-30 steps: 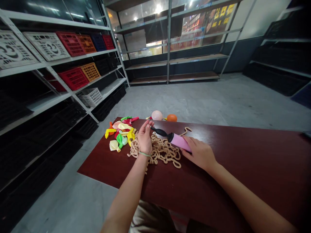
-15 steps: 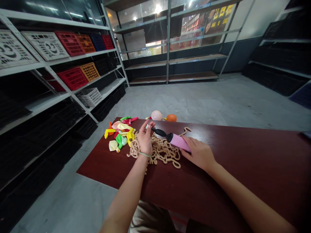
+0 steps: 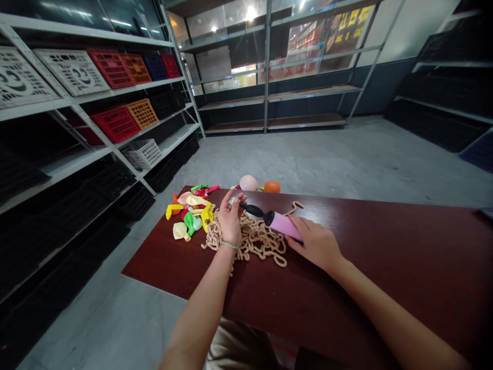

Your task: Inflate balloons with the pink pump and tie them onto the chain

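A balloon pump (image 3: pixel 285 225) with a pink barrel and black nozzle end is wrapped by my right hand (image 3: pixel 316 245), its nozzle pointing left. At that nozzle my left hand (image 3: pixel 230 221) is closed, palm up, on a small pale-green balloon (image 3: pixel 232 200), mostly hidden by the fingers. Beneath both hands lies a tangled pile of beige rope-like strands (image 3: pixel 265 241). Left of my left hand, several limp balloons (image 3: pixel 188 222) in yellow, green, pink and red are heaped on the dark red table (image 3: pixel 346 288).
At the table's far edge sit a blown-up pale pink balloon (image 3: pixel 248 183) and an orange balloon (image 3: pixel 271 187). Shelving with coloured crates (image 3: pixel 115 125) stands at the left. Another rack (image 3: pixel 265 97) stands across the grey floor.
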`<action>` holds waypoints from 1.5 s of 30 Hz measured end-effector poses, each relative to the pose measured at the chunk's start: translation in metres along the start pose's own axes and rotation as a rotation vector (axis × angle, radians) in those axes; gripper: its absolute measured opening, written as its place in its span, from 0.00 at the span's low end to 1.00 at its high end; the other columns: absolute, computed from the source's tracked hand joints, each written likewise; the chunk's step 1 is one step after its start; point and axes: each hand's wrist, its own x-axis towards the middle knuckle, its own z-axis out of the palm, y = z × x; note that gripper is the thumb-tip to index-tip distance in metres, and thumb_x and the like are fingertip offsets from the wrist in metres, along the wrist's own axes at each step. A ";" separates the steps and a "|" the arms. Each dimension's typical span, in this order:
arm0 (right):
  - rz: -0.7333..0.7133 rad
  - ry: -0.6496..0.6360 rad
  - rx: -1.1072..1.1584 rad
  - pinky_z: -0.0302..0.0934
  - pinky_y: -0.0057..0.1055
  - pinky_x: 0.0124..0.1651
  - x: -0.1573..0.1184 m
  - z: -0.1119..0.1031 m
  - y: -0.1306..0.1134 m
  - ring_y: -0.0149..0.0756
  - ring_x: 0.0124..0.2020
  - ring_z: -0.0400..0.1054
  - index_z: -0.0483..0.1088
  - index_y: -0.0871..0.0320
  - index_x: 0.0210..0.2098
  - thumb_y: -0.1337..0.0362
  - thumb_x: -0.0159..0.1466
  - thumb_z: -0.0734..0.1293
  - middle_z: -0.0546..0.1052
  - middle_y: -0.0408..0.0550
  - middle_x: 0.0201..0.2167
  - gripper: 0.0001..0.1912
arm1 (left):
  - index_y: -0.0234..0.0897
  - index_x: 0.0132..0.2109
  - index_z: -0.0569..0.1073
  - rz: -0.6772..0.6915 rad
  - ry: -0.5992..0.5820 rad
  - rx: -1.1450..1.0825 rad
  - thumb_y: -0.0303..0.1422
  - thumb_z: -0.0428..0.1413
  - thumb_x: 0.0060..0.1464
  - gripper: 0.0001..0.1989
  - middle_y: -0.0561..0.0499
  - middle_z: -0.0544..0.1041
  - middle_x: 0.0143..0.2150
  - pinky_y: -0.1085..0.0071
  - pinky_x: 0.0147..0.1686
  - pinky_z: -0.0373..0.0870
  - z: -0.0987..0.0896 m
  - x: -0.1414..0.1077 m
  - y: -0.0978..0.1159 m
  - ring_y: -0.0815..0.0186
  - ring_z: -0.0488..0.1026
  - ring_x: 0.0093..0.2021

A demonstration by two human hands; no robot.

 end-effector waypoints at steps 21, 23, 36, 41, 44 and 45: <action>0.069 -0.042 0.003 0.60 0.36 0.41 0.002 0.000 -0.008 0.45 0.44 0.71 0.61 0.59 0.60 0.53 0.69 0.59 0.76 0.55 0.50 0.25 | 0.45 0.73 0.43 -0.087 -0.063 0.090 0.34 0.65 0.53 0.50 0.45 0.81 0.43 0.61 0.50 0.73 0.011 -0.013 0.004 0.61 0.80 0.45; 0.085 -0.043 0.003 0.59 0.36 0.41 0.004 0.001 -0.014 0.45 0.44 0.71 0.61 0.59 0.60 0.52 0.69 0.58 0.76 0.56 0.50 0.25 | 0.45 0.72 0.43 -0.079 -0.080 0.078 0.35 0.64 0.54 0.48 0.45 0.81 0.43 0.61 0.51 0.73 0.012 -0.014 0.002 0.60 0.80 0.45; 0.233 0.071 0.160 0.65 0.37 0.39 0.007 0.013 -0.033 0.45 0.42 0.74 0.58 0.56 0.62 0.52 0.69 0.58 0.77 0.55 0.49 0.25 | 0.41 0.38 0.58 0.080 0.201 -0.063 0.37 0.63 0.52 0.19 0.47 0.80 0.39 0.66 0.46 0.72 0.050 0.002 -0.020 0.62 0.80 0.43; 0.224 0.108 0.151 0.64 0.37 0.39 0.003 0.013 -0.025 0.45 0.42 0.74 0.56 0.55 0.64 0.54 0.69 0.59 0.77 0.55 0.48 0.26 | 0.37 0.37 0.66 -0.056 0.239 -0.168 0.36 0.63 0.52 0.13 0.48 0.80 0.42 0.69 0.45 0.72 0.065 -0.001 -0.025 0.65 0.79 0.44; 0.222 0.105 0.124 0.64 0.36 0.39 0.001 0.012 -0.020 0.44 0.42 0.74 0.57 0.55 0.64 0.55 0.68 0.60 0.77 0.55 0.48 0.26 | 0.36 0.40 0.70 -0.148 0.151 -0.200 0.35 0.63 0.52 0.12 0.48 0.79 0.41 0.70 0.47 0.71 0.064 -0.003 -0.021 0.66 0.79 0.43; 0.221 0.097 0.117 0.64 0.36 0.39 0.001 0.012 -0.018 0.44 0.42 0.74 0.58 0.55 0.63 0.55 0.68 0.60 0.77 0.55 0.48 0.26 | 0.36 0.42 0.71 -0.175 0.111 -0.207 0.35 0.63 0.52 0.12 0.47 0.79 0.41 0.70 0.47 0.71 0.062 -0.004 -0.019 0.66 0.78 0.43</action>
